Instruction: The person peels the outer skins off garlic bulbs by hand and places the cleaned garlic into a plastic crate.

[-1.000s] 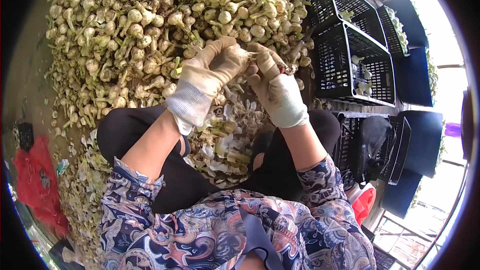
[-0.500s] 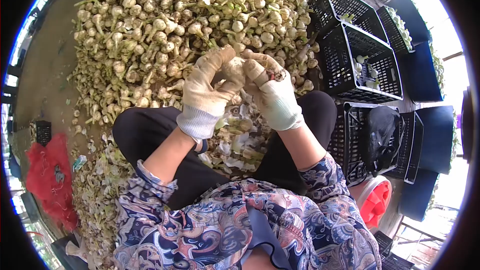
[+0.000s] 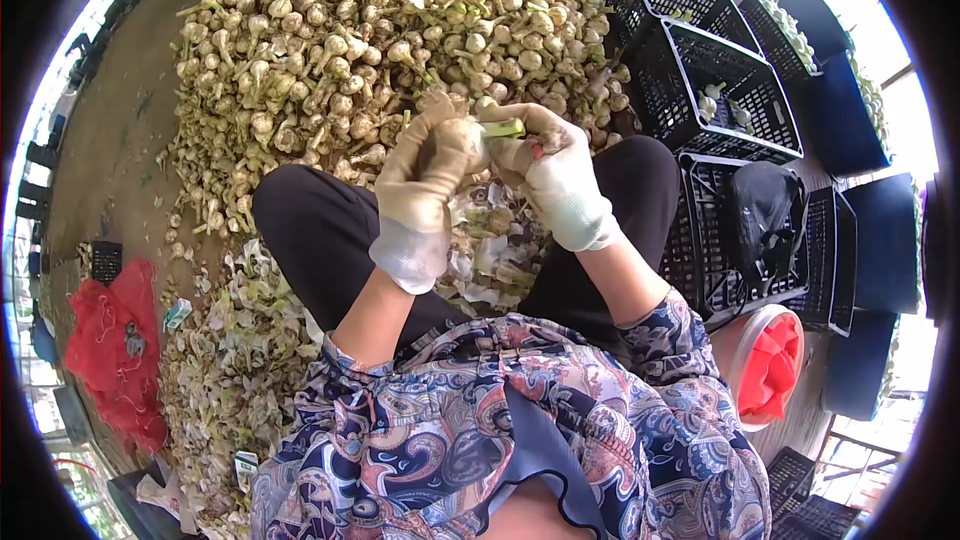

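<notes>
My left hand (image 3: 420, 190), in a dirty cream work glove, is closed around a garlic bulb (image 3: 462, 140) held above my lap. A short green stem (image 3: 506, 127) sticks out from the bulb to the right. My right hand (image 3: 560, 175), gloved too, is closed against the bulb's right side, its fingers bent around the stem. A small red spot shows at the right fingers; I cannot make out what it is. Just beyond my hands lies a large heap of garlic bulbs (image 3: 330, 70) with stems on.
Loose peelings (image 3: 240, 370) cover the ground at left, near a red mesh bag (image 3: 115, 350). On the right stand black crates (image 3: 740, 90), one with a few white bulbs, a black bag (image 3: 765, 210) and a white bucket (image 3: 745, 365) with red cloth. Blue bins (image 3: 880, 240) line the far right.
The bulb has turned, and its green stem now shows between my hands. A dark, rooty piece seen earlier at my right fingers is no longer visible. The view has shifted slightly.
</notes>
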{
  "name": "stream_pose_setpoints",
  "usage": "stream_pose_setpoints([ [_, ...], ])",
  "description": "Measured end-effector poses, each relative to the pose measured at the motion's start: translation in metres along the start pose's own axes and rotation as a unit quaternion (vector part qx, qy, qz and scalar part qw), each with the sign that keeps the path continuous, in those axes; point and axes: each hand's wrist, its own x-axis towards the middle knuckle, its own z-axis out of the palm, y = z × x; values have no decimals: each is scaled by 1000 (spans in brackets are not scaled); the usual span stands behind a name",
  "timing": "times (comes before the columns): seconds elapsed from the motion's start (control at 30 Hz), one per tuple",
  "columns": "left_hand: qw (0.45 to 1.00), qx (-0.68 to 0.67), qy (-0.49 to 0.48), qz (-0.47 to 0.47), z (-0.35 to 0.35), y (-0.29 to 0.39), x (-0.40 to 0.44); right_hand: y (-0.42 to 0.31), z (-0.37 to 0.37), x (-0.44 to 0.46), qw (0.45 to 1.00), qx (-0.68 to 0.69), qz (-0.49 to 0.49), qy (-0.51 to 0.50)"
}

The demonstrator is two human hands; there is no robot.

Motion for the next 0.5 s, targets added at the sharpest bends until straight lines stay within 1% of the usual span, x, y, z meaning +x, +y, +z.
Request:
stream_pose_setpoints([
  [0.03, 999, -37, -19, -35, -7, -5, 0, 11, 0, 1, 986, -109, -121, 21],
  [0.07, 993, -85, -29, -72, -9, -8, -1, 15, -3, 6, 949, -206, -236, 31],
  [0.1, 984, -134, -38, -109, -11, -11, -1, 18, -5, 7, 889, -299, -345, 40],
  [0.17, 981, -147, -35, -123, -11, -15, -5, 23, -11, 3, 888, -313, -335, 40],
  [0.23, 970, -192, -41, -143, -9, -12, -11, 33, -17, 4, 961, -188, -201, -4],
  [0.27, 975, -169, -70, -123, -6, -8, -14, 4, -8, -10, 999, 14, 24, -21],
  [0.3, 985, -131, -38, -104, 0, -9, -18, 3, -10, -12, 999, 16, 24, -22],
  [0.37, 997, -45, 18, -53, 7, -11, -16, 2, -15, -10, 998, -47, -1, -43],
  [0.4, 994, -90, 6, -58, 9, -9, -16, 7, -18, -7, 994, -65, -66, -54],
  [0.43, 989, -136, -6, -62, 12, -6, -17, 13, -21, -4, 976, -161, -139, -50],
  [0.47, 998, -57, -20, -16, 9, -5, -15, 11, -21, -2, 943, -253, -209, -46],
  [0.5, 997, 43, -8, 57, 13, -7, -15, 9, -20, 0, 931, -243, -269, -39],
])
